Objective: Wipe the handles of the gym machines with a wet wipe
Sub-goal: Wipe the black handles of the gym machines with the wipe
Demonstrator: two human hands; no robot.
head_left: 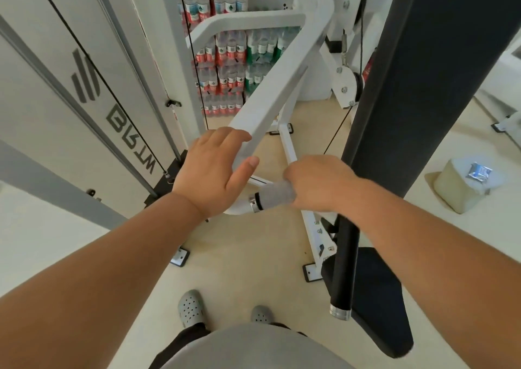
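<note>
- Left hand (214, 168): fingers straight and loosely spread, thumb apart, resting against the lower end of the white frame arm (270, 98).
- Wet wipe (277, 195): pale grey and creased, wrapped round the machine handle (255, 199) at the left hand's four o'clock. Only the handle's chrome-and-black end shows.
- Right hand (318, 182): fingers curled, gripping the wipe and handle.
- Second black handle (342, 270): bare, at the right hand's five o'clock.

Pale beige floor (253, 244) — shrink-wrapped packs of bottled water (227, 68) stacked at the back.
</note>
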